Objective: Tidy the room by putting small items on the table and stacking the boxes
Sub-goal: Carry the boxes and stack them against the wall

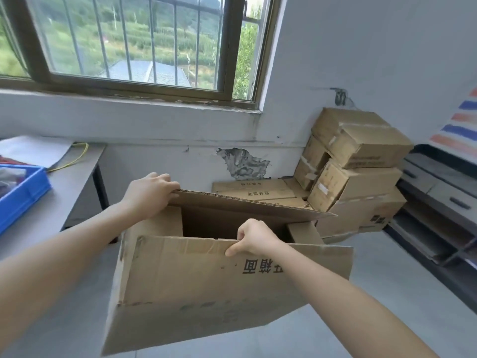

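Note:
A large open cardboard box (196, 288) hangs in the air in front of me, tilted, its top flaps loose. My left hand (149, 196) grips the left end of the far flap. My right hand (254, 239) pinches the top edge of the near flap, fingers curled over it. The inside of the box is dark and I see nothing in it. In the corner behind stands a pile of cardboard boxes (353, 166), some crushed and leaning, with a flat box (255, 192) lying at its left foot.
A grey table (74, 182) stands at the left under the window, carrying a blue plastic bin (23, 195), white paper and a yellow cord. A dark shelf unit with drawers (438, 210) runs along the right wall. Grey floor lies beneath the box.

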`<state>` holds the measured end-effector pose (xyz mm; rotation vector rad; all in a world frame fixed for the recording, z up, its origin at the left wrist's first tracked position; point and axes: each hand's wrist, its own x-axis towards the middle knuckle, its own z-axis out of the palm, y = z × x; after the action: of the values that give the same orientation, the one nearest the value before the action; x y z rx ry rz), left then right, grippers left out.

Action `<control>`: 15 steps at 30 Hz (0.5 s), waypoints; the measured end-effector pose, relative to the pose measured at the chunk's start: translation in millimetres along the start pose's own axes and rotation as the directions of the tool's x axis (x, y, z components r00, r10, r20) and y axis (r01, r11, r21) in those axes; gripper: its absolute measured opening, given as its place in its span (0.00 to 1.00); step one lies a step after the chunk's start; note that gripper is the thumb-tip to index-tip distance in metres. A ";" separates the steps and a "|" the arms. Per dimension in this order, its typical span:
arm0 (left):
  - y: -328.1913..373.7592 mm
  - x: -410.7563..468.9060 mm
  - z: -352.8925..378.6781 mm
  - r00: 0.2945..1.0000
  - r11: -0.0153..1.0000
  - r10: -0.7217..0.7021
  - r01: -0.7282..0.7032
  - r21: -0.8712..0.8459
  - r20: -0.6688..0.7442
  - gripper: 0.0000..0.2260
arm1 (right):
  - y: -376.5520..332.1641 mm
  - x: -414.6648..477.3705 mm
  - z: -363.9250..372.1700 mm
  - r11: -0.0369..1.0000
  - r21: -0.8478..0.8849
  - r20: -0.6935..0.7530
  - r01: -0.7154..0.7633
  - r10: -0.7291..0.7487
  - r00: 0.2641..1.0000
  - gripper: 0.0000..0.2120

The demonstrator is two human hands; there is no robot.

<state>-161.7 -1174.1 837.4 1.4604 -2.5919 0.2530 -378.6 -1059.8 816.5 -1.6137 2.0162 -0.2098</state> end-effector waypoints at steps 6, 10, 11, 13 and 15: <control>-22.2 98.3 10.7 0.960 0.984 0.036 -0.082 -0.155 -0.278 0.08 | -15.2 81.2 -53.7 0.999 0.021 -0.044 -0.030 0.030 0.999 0.16; -25.4 166.8 12.1 0.977 0.993 -0.014 -0.012 -0.116 -0.215 0.12 | -6.7 133.5 -93.9 0.999 -0.040 -0.100 -0.007 0.003 0.995 0.18; -24.8 184.0 13.8 0.978 0.992 -0.025 -0.001 -0.124 -0.208 0.13 | -2.8 146.9 -106.5 0.998 -0.056 -0.117 0.001 -0.007 0.993 0.18; -20.6 217.9 18.4 0.976 0.992 -0.037 0.009 -0.130 -0.214 0.13 | 7.3 175.0 -134.4 0.997 -0.077 -0.149 0.010 -0.021 0.989 0.19; -13.1 251.7 24.9 0.975 0.993 -0.033 0.008 -0.115 -0.218 0.13 | 20.1 204.7 -161.0 0.995 -0.094 -0.164 0.026 -0.041 0.986 0.20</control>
<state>-280.7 -1395.4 868.7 1.3374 -2.3737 0.2447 -503.8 -1280.5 878.6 -1.7382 2.1522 -0.2757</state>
